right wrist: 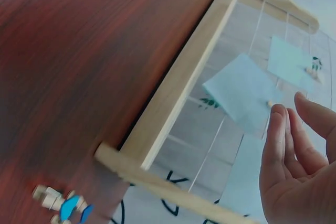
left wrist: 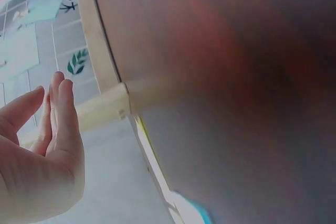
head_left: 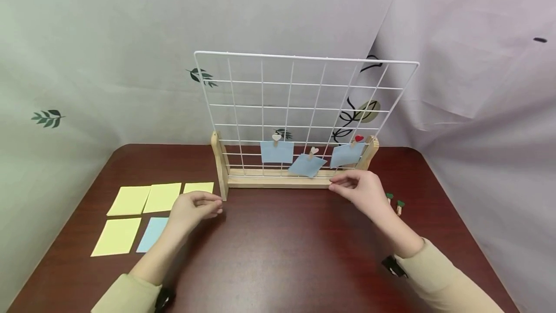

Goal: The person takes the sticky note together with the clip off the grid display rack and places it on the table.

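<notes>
From where I stand, the wire grid (head_left: 304, 57) rises from its wooden base (head_left: 278, 183) toward the back of the table (head_left: 269, 245); its long axis runs left to right, broad face to the person. Low on it hang three blue notes: the left one (head_left: 278, 153) nearly level, the middle one (head_left: 307, 165) skewed with a corner low, the right one (head_left: 346, 156) higher on its right side. All look roughly square, so no long axis there. Their small heart-topped clothespins (head_left: 276, 137) point hearts upward.

The left hand (head_left: 195, 209) is loosely curved and empty beside the base's left foot. The right hand (head_left: 362, 190), before the right note, has thumb and fingers narrowly parted, apparently empty; whether its fingertips touch the base I can't quite tell.

I'd judge the grid stiff and fairly light, best held by its wooden ends; the notes feather-light, easily creased, best pinched at an edge.
</notes>
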### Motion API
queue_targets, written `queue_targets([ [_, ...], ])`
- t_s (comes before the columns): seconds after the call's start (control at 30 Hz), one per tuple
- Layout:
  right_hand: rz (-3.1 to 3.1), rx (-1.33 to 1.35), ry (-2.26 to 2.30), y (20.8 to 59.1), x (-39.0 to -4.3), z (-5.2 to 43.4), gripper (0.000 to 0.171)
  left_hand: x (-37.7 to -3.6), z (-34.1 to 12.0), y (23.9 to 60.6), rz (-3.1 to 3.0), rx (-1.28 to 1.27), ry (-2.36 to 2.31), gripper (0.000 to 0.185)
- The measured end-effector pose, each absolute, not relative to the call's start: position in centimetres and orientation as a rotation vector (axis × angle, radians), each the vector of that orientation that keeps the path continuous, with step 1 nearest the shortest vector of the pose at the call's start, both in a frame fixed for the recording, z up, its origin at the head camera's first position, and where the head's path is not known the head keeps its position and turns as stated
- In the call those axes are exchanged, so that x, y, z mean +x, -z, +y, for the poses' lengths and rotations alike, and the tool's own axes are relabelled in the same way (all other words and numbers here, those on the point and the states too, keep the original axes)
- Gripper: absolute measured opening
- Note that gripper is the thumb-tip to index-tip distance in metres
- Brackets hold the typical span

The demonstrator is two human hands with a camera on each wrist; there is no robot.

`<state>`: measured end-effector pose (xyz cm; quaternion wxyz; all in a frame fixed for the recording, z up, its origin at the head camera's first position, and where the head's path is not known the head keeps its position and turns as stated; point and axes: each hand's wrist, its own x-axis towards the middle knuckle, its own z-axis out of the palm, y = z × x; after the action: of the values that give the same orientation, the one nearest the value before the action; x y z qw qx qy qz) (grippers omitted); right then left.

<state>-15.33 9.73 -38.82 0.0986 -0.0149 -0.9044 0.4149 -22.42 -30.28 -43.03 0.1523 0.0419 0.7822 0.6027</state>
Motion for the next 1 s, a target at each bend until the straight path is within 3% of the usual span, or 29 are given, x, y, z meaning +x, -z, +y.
queue_targets([
  [1.0, -2.44, 0.031, -1.449, 37.9, -18.9, 3.3, 0.014, -25.1, -21.0, 43.7, 2.205, 0.172, -2.057, 0.024],
])
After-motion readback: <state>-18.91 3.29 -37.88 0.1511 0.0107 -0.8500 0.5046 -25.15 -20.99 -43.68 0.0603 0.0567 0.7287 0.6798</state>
